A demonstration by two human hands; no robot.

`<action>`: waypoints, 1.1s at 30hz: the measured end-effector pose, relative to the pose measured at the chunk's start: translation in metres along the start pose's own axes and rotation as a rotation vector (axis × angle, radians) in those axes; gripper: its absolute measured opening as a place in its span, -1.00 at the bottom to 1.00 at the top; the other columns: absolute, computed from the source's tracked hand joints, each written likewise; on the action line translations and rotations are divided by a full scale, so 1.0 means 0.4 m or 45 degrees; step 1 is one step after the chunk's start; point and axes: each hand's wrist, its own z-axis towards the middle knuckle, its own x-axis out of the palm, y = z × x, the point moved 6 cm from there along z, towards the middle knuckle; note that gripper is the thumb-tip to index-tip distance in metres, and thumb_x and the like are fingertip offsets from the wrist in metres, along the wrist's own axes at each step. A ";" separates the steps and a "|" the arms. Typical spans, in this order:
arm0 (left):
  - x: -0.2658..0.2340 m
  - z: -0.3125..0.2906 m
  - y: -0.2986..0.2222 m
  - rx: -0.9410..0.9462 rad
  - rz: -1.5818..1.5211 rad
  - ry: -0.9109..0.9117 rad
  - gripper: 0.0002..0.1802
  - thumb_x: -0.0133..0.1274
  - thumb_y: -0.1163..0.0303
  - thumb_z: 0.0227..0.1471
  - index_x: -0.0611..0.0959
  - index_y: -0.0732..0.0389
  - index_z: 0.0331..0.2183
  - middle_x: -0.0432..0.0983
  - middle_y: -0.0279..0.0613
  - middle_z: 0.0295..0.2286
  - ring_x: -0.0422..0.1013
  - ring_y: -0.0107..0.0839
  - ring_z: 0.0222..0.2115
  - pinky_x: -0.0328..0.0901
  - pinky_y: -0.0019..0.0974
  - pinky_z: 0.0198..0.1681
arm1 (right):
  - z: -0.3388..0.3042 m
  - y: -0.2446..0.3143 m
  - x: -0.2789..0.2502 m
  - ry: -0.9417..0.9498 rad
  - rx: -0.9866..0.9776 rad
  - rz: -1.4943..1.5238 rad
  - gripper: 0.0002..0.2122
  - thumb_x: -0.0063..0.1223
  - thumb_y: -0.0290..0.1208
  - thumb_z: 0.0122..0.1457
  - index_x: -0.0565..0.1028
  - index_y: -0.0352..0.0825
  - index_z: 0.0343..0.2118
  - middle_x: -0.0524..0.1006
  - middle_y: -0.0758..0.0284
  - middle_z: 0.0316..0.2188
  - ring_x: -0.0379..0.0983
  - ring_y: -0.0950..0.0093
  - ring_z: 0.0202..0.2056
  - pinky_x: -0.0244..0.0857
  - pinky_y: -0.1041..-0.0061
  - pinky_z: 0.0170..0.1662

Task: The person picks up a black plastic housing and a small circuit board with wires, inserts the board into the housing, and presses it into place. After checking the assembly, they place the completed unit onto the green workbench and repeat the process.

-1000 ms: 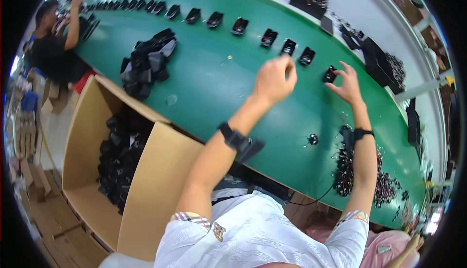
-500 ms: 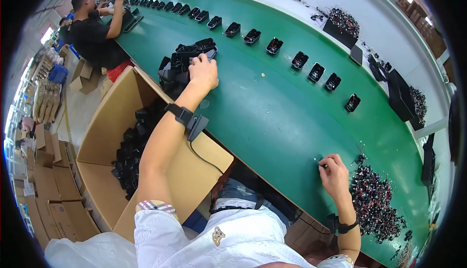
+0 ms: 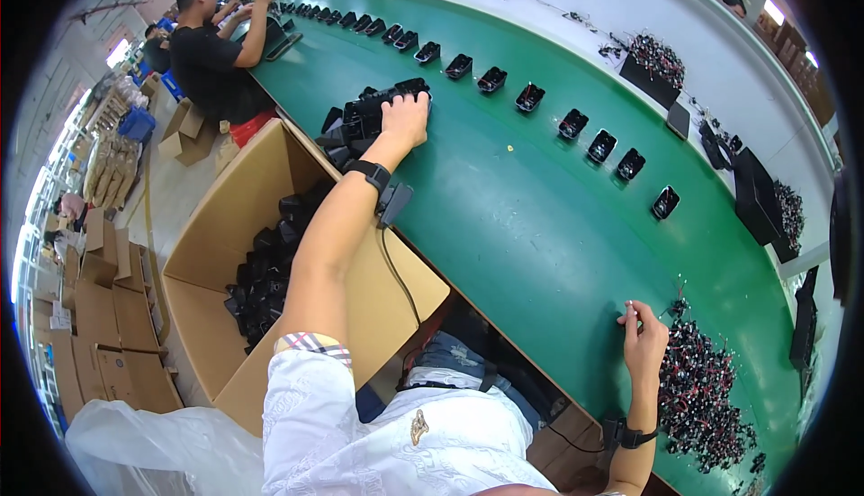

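My left hand [image 3: 405, 121] reaches over a heap of black plastic housings [image 3: 360, 122] at the bench's near edge. Its fingers are curled down over a housing on the heap's right side, partly hiding it. My right hand [image 3: 645, 341] is held over the green bench at the right, thumb and fingertips pinched together on a small part [image 3: 629, 306] with a pale tip; most of that part is hidden. Close beside this hand lies a pile of small black parts with red and black wires [image 3: 706, 397].
Open-backed housings [image 3: 573, 123] stand in a long curved row on the green bench [image 3: 504, 217]. Below my left arm, a cardboard box [image 3: 202, 244] holds more black housings. Black bins of wired parts [image 3: 650, 80] line the back ledge. A co-worker [image 3: 211, 55] sits at the far left.
The whole view has shifted, so the bench and heap appear farther right. My left hand stays on the heap, its fingers now bent farther over it. My right hand's fingertips point more upward.
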 end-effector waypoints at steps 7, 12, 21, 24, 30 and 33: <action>-0.007 0.006 -0.054 0.069 -0.092 -0.180 -0.58 0.23 0.39 -0.10 0.52 0.19 -0.14 0.67 -0.05 -0.33 0.61 -0.09 -0.23 0.34 0.04 -0.12 | -0.009 -0.010 -0.012 0.021 -0.064 -0.226 -0.63 0.29 -0.52 0.02 0.55 -0.33 -0.05 0.49 0.33 -0.54 0.38 0.51 -0.58 0.32 0.49 -0.45; -0.091 -0.042 -0.246 0.392 -0.223 -0.079 -0.70 0.16 0.40 -0.11 0.57 0.20 -0.24 0.64 -0.01 -0.33 0.59 -0.01 -0.25 0.43 0.05 -0.22 | -0.018 -0.066 0.019 0.132 0.121 0.033 -0.66 0.32 -0.53 -0.02 0.56 -0.38 -0.12 0.49 0.32 -0.55 0.40 0.50 -0.57 0.35 0.45 -0.42; -0.168 -0.208 -0.860 0.902 -0.448 -0.071 -0.67 0.27 0.37 -0.14 0.66 0.18 -0.23 0.67 -0.12 -0.34 0.60 -0.16 -0.24 0.35 -0.05 -0.06 | 0.058 -0.001 0.051 0.187 0.087 -0.300 -0.72 0.34 -0.36 -0.05 0.47 -0.37 -0.36 0.47 0.29 -0.65 0.43 0.38 -0.61 0.34 0.35 -0.44; -0.145 -0.297 -0.929 0.831 -0.678 -0.138 -0.58 0.31 0.42 -0.21 0.62 0.21 -0.20 0.62 -0.10 -0.30 0.56 -0.15 -0.22 0.33 -0.08 -0.09 | 0.068 -0.008 0.054 0.154 0.066 -0.363 -0.72 0.27 -0.32 -0.04 0.43 -0.34 -0.35 0.49 0.27 -0.62 0.46 0.31 -0.58 0.34 0.27 -0.44; -0.113 -0.447 -0.855 0.804 -0.890 -0.302 -0.58 0.27 0.49 -0.21 0.55 0.20 -0.20 0.55 -0.14 -0.34 0.49 -0.17 -0.23 0.27 -0.13 -0.16 | 0.075 0.021 0.053 0.254 0.081 -0.416 -0.82 0.12 -0.36 0.05 0.46 -0.36 -0.36 0.52 0.15 -0.46 0.52 0.09 -0.40 0.37 0.13 -0.33; -0.121 -0.471 -0.787 0.788 -0.980 -0.400 -0.66 0.26 0.42 -0.12 0.57 0.18 -0.22 0.49 -0.16 -0.36 0.42 -0.16 -0.24 0.27 -0.14 -0.14 | 0.067 0.012 0.034 0.094 0.025 -0.365 -0.83 0.12 -0.35 0.07 0.49 -0.37 -0.40 0.52 0.15 -0.46 0.51 0.12 -0.43 0.37 0.15 -0.34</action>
